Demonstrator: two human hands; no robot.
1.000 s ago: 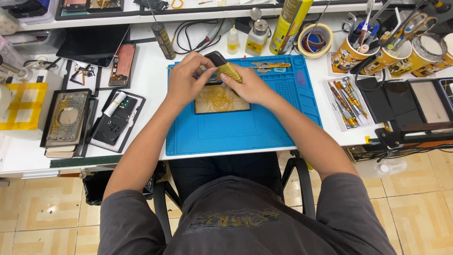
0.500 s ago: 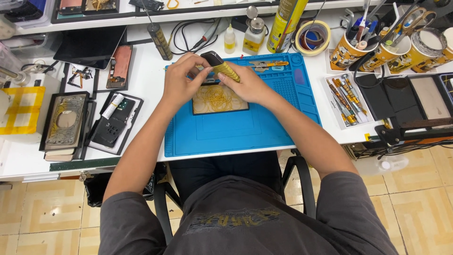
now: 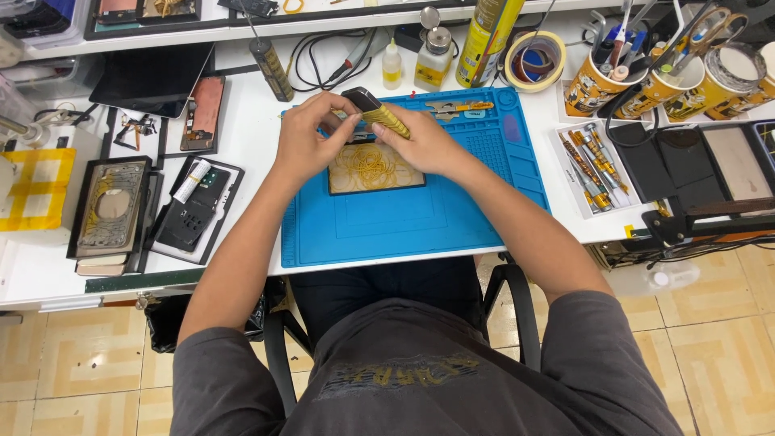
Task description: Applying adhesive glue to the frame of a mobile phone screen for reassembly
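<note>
Item in hand: opened phone [image 3: 373,167] on blue mat [image 3: 452,218], its top edge pinched by your left hand [image 3: 303,141], your right hand [image 3: 424,144] gripping a gold-handled tool [image 3: 379,115] at it; steady, careful pressure seems due next.

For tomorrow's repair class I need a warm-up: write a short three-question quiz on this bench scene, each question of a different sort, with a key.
1. True or false: the right hand holds a gold-handled tool above the blue mat.
2. Multiple choice: what lies on the mat just below both hands? A) a roll of tape B) a flat dark-framed panel with gold loops on it C) a spray can
3. Fill the gap: the roll of tape lies beyond the mat's far ____ corner, seen from the person.

Key
1. True; the left hand meets it at the tool's dark head.
2. B, the panel.
3. Right.
</note>
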